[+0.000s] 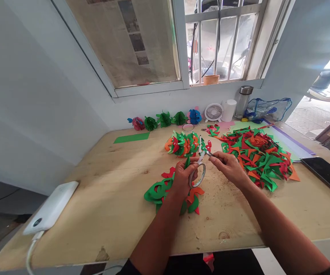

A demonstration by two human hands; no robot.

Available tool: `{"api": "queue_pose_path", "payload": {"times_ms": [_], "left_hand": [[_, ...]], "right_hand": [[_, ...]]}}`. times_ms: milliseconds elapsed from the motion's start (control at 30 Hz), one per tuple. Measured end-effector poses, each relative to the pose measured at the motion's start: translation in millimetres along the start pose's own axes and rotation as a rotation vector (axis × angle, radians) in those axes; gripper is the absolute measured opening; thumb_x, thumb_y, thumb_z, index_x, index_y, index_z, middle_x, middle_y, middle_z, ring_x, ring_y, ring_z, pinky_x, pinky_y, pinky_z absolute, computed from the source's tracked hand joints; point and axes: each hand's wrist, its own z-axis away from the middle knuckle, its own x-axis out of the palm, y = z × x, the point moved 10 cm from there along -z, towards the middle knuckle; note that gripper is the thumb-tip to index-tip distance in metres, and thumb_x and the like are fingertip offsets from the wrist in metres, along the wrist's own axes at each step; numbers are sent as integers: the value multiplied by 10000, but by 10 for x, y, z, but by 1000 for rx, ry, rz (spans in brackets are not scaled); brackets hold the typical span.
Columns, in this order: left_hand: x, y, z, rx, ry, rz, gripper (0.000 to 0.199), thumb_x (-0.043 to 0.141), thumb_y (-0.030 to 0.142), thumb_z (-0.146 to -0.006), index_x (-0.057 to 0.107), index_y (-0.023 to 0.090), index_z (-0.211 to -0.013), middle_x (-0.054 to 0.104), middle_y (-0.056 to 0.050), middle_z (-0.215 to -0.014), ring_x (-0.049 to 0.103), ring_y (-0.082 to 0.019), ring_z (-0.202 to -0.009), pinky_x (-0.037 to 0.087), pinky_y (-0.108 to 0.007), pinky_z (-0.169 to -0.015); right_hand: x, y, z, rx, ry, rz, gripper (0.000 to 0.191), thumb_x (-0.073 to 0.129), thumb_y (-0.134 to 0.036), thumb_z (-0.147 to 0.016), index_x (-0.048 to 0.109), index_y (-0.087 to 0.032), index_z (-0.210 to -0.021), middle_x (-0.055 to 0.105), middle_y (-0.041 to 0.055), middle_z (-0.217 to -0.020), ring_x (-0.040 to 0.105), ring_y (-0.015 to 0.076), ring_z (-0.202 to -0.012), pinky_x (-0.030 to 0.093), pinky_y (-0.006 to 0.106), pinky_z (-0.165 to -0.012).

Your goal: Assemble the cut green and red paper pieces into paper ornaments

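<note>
My forearms cross the near edge of the wooden table [119,221], with free room on my left toward the power bank [52,206]; my left one partly hides paper cutouts [155,193]. My left hand [184,175] grips a tape roll [203,174], its strip [201,157] raised; my right hand [230,167] pinches a slim tool [209,153], hard to identify. Paper scraps [264,156] crowd the right.

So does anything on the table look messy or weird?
Yes. The big heap of paper pieces, to the right of the right hand, looks messy: red, green and orange bits lie jumbled every which way. Also, the table's front edge has a rough, darker patch toward the left that looks worn or chipped.
</note>
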Motion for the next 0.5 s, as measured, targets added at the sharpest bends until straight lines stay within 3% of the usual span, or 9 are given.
{"api": "queue_pose_path", "payload": {"times_ms": [367, 500], "left_hand": [[-20, -11, -9, 21, 6, -6, 247, 694, 253, -594, 627, 134, -800, 393, 78, -446, 311, -30, -377, 206, -188, -407], [-31, -10, -15, 22, 11, -14, 274, 702, 263, -577, 629, 135, -808, 387, 79, -450, 312, -34, -384, 211, -191, -410]], "right_hand": [[20, -18, 11, 18, -5, -78, 411, 465, -538, -818, 573, -157, -711, 318, -46, -530, 283, 77, -494, 199, 236, -459], [60, -15, 16, 67, -35, -292, 439, 457, -564, -815, 591, -151, -754, 330, -59, -476, 267, 68, -439, 194, 229, -424]]}}
